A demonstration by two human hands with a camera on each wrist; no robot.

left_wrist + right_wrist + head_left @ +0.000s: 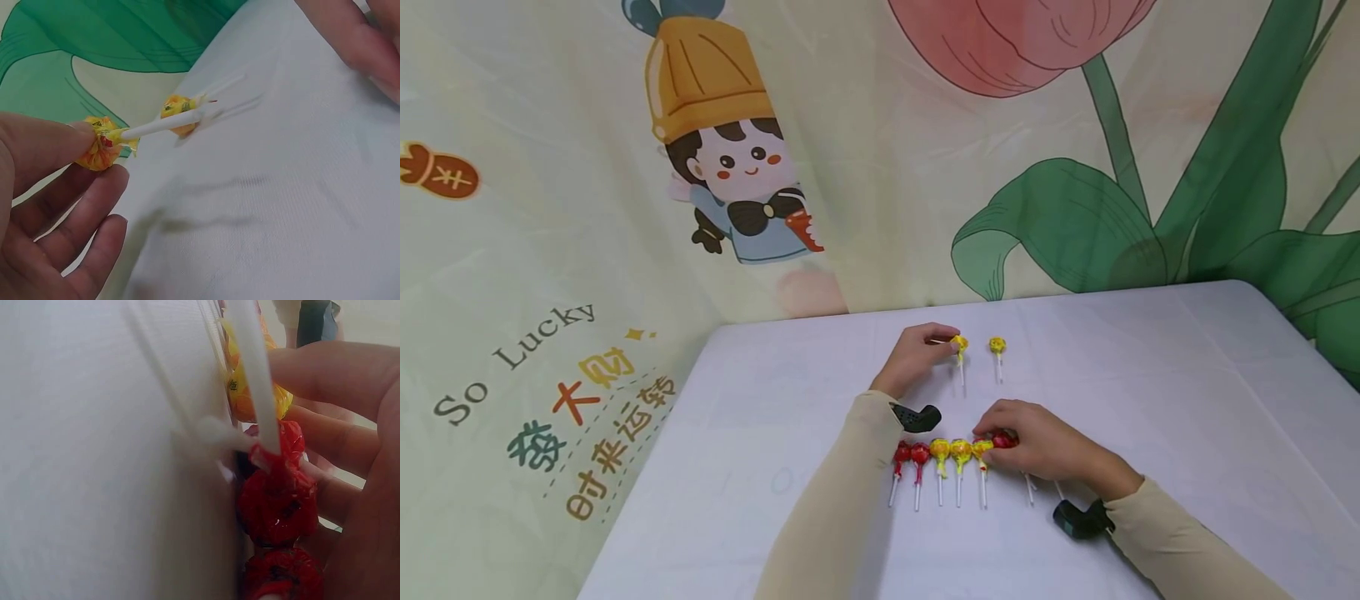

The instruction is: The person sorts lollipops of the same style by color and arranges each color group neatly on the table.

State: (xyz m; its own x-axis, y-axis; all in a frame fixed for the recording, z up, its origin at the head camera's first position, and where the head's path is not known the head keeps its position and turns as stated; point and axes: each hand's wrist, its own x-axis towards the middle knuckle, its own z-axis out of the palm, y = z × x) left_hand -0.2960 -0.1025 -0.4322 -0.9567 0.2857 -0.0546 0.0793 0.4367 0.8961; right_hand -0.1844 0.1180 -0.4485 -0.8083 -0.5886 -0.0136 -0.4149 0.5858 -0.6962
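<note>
Near the back of the table my left hand point(917, 354) pinches a yellow-wrapped lollipop point(103, 150) by its head between thumb and fingers, its white stick pointing away from the palm. A second yellow lollipop point(997, 345) lies just to the right. Closer to me, my right hand point(1037, 437) reaches over the right part of a lollipop row, thumb and forefinger around the head of a yellow lollipop point(247, 400). Beneath that palm are red lollipops point(278, 506), partly hidden by the hand. Leftward in the row come yellow lollipops point(961, 451) and two red lollipops point(920, 453).
A white cloth covers the table point(760, 467). Behind its back edge hangs a printed curtain point(880, 167) with a cartoon figure and a tulip. A black wrist device point(917, 417) sits on the left wrist, and another black device point(1082, 520) on the right.
</note>
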